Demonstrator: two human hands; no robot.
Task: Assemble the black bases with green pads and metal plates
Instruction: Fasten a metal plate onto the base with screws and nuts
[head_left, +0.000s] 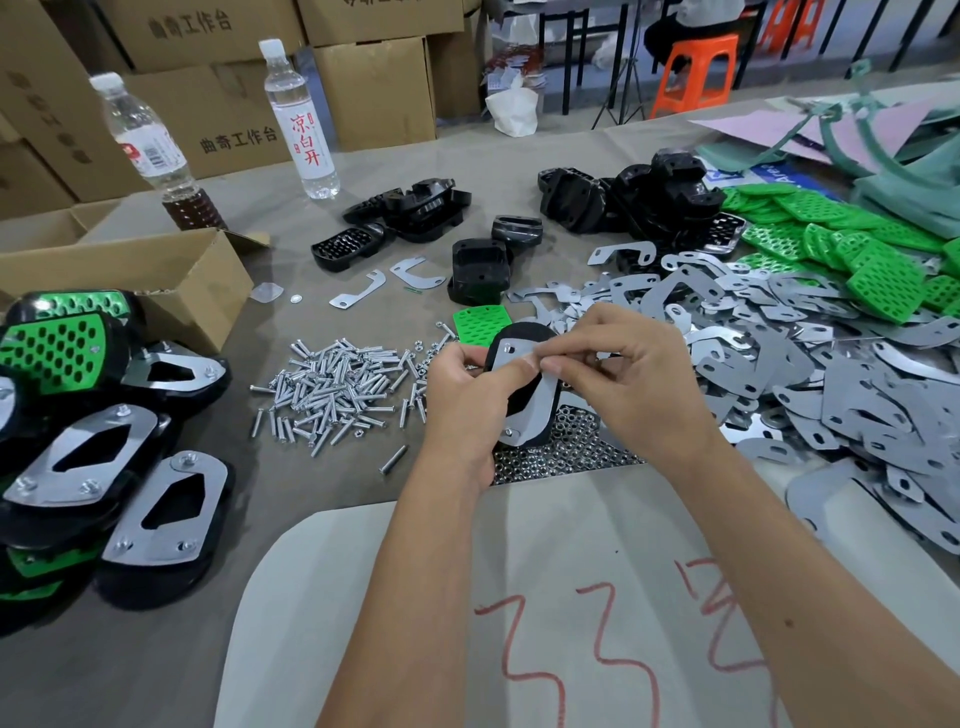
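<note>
At the table's middle I hold a black base upright, with a grey metal plate laid on its face. My left hand grips the base's left edge, thumb on the plate. My right hand pinches the plate's upper part between thumb and fingers. A green pad lies flat just behind the base. One screw shows at the plate's lower end.
Loose screws lie left of my hands, nuts beneath them. Metal plates are heaped at the right, green pads and black bases behind. Finished assemblies, a cardboard box and two bottles stand left.
</note>
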